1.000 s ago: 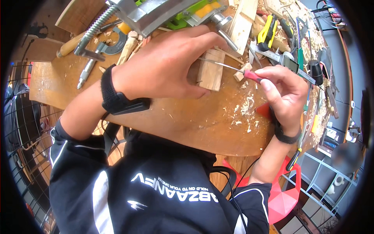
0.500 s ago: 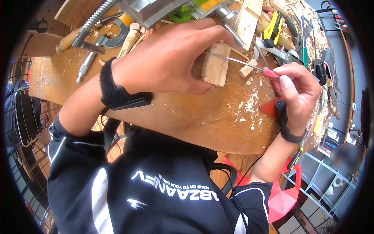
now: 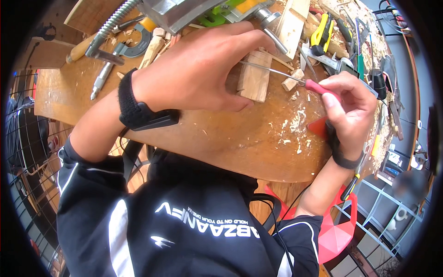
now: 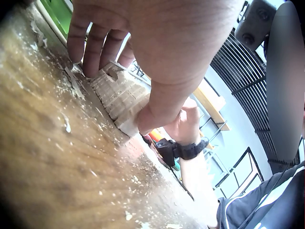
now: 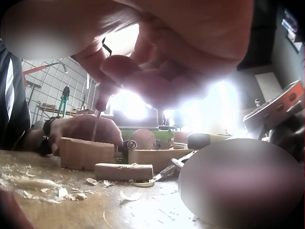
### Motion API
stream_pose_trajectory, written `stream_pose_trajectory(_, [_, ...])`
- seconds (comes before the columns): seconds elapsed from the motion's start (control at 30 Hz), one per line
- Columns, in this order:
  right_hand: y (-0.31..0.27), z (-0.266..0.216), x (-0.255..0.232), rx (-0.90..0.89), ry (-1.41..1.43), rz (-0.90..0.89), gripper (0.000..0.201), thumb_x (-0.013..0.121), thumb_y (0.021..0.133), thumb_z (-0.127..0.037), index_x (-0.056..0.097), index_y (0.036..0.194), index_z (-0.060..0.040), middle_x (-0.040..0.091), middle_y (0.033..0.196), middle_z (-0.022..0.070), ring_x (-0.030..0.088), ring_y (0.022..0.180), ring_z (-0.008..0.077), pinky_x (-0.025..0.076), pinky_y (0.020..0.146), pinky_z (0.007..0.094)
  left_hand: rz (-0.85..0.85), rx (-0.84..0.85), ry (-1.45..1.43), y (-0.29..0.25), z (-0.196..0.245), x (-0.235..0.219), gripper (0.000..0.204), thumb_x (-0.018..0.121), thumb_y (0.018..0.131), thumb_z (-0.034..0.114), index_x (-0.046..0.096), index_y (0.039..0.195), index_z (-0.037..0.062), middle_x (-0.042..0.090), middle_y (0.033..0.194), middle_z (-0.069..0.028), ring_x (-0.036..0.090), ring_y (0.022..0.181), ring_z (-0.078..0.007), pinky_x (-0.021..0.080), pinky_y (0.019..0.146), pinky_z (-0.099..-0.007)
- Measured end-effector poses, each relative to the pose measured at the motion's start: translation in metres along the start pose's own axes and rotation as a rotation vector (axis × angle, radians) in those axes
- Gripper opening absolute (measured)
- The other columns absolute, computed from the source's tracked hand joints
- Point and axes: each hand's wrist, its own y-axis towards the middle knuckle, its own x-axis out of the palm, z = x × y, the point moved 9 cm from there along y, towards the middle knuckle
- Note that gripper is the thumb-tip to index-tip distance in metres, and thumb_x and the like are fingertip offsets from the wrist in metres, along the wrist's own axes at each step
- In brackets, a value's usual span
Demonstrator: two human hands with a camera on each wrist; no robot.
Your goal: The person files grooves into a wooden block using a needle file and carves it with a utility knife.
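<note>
In the head view, my left hand [image 3: 198, 69] holds a light wooden block [image 3: 256, 82] on the table, thumb at its near end. The left wrist view shows the fingers [image 4: 95, 50] at the block's [image 4: 124, 98] far end and the thumb at the other. My right hand [image 3: 353, 104] pinches the red handle [image 3: 316, 87] of a thin metal-shafted tool between thumb and fingers. Its shaft [image 3: 277, 71] reaches across the block toward my left hand; the tip cannot be made out. From the right wrist, the shaft [image 5: 96, 126] points down behind the block [image 5: 86, 153].
A metal vise [image 3: 177, 14] stands beyond my left hand, a micrometer [image 3: 106, 74] to its left. A small wood piece [image 3: 293, 79] lies right of the block. Yellow-black cutter [image 3: 322, 34], caliper [image 3: 325, 60], other tools and shavings crowd the right side.
My right hand has drawn the tool rightward, showing more shaft beside the block, then shifted slightly back left. The left hand keeps its hold; the whole head view has shifted a little.
</note>
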Motion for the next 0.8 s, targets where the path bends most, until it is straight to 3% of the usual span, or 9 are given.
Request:
stream_pose_trajectory(0.13, [0.001, 0.001, 0.003, 0.023, 0.048, 0.008, 0.012, 0.068, 0.087, 0.002, 0.074, 0.098, 0.0017, 0.067, 0.081, -0.0004, 0.053, 0.066, 0.0017, 0.039, 0.06, 0.0196, 0.007, 0.009, -0.015, 0.0, 0.0, -0.001, 0.074, 0.089, 0.065, 0.009, 0.058, 0.133, 0.0085, 0.061, 0.11, -0.0103, 0.066, 0.098, -0.0273, 0.056, 0.081, -0.0363])
stream_pose_trajectory(0.17, [-0.001, 0.003, 0.008, 0.111, 0.026, -0.037, 0.011, 0.067, 0.091, 0.0, 0.074, 0.099, 0.0027, 0.071, 0.086, 0.0033, 0.058, 0.071, 0.0035, 0.045, 0.066, 0.0206, -0.017, -0.02, -0.019, 0.001, -0.002, 0.0, 0.074, 0.089, 0.065, 0.009, 0.058, 0.133, 0.0085, 0.061, 0.11, -0.0103, 0.066, 0.098, -0.0271, 0.056, 0.082, -0.0362])
stream_pose_trajectory(0.3, [0.001, -0.001, 0.005, 0.137, 0.109, 0.026, 0.012, 0.064, 0.095, -0.003, 0.074, 0.1, 0.0037, 0.076, 0.093, 0.0086, 0.065, 0.078, 0.0047, 0.05, 0.072, 0.0201, 0.029, 0.039, -0.014, 0.0, -0.001, 0.0, 0.075, 0.089, 0.065, 0.009, 0.058, 0.133, 0.0084, 0.061, 0.11, -0.0105, 0.066, 0.098, -0.0271, 0.056, 0.082, -0.036])
stream_pose_trajectory(0.47, [-0.006, 0.017, -0.005, 0.222, 0.065, 0.064, 0.011, 0.064, 0.095, -0.002, 0.074, 0.098, 0.0031, 0.069, 0.083, 0.001, 0.055, 0.068, 0.0012, 0.041, 0.061, 0.019, 0.026, 0.034, -0.02, 0.001, -0.001, -0.001, 0.075, 0.089, 0.065, 0.009, 0.058, 0.133, 0.0088, 0.061, 0.11, -0.0103, 0.066, 0.097, -0.0269, 0.056, 0.081, -0.0355])
stream_pose_trajectory(0.53, [-0.001, 0.01, 0.006, 0.096, 0.104, 0.042, 0.01, 0.065, 0.094, -0.001, 0.073, 0.097, 0.0025, 0.066, 0.079, -0.0018, 0.049, 0.065, 0.0005, 0.036, 0.058, 0.0195, 0.029, 0.044, -0.015, 0.001, -0.001, -0.001, 0.075, 0.089, 0.065, 0.009, 0.058, 0.133, 0.0088, 0.061, 0.11, -0.0103, 0.066, 0.097, -0.0269, 0.056, 0.081, -0.0355])
stream_pose_trajectory(0.6, [0.001, 0.004, 0.007, 0.081, 0.011, -0.027, 0.009, 0.065, 0.092, 0.0, 0.073, 0.096, 0.0026, 0.066, 0.082, -0.0015, 0.051, 0.065, 0.0011, 0.037, 0.059, 0.0193, 0.03, 0.051, -0.008, 0.001, 0.0, -0.002, 0.075, 0.089, 0.065, 0.009, 0.058, 0.133, 0.0088, 0.061, 0.11, -0.0103, 0.066, 0.097, -0.0269, 0.056, 0.081, -0.0356])
stream_pose_trajectory(0.67, [0.0, 0.003, -0.004, 0.06, 0.001, 0.076, 0.01, 0.065, 0.092, 0.001, 0.073, 0.096, 0.0031, 0.067, 0.082, -0.0005, 0.052, 0.065, 0.0019, 0.039, 0.059, 0.0196, 0.022, 0.039, -0.013, 0.001, 0.0, -0.003, 0.075, 0.089, 0.066, 0.009, 0.058, 0.133, 0.0085, 0.061, 0.111, -0.0104, 0.066, 0.096, -0.0271, 0.056, 0.081, -0.0357])
stream_pose_trajectory(0.7, [-0.002, 0.006, -0.006, 0.136, 0.116, 0.12, 0.01, 0.065, 0.091, 0.001, 0.073, 0.096, 0.0033, 0.068, 0.08, 0.0002, 0.053, 0.064, 0.0024, 0.04, 0.059, 0.0199, 0.021, 0.036, -0.015, 0.001, -0.002, -0.002, 0.075, 0.089, 0.066, 0.009, 0.058, 0.133, 0.0085, 0.061, 0.111, -0.0104, 0.066, 0.096, -0.0271, 0.056, 0.081, -0.0357])
stream_pose_trajectory(0.8, [-0.002, 0.008, -0.014, 0.096, 0.068, 0.111, 0.01, 0.065, 0.092, 0.001, 0.073, 0.096, 0.0034, 0.069, 0.081, 0.0008, 0.053, 0.065, 0.0021, 0.04, 0.059, 0.0201, 0.056, 0.1, 0.013, 0.001, 0.001, -0.005, 0.075, 0.089, 0.066, 0.009, 0.058, 0.133, 0.0081, 0.062, 0.111, -0.0105, 0.065, 0.096, -0.0273, 0.056, 0.081, -0.0357])
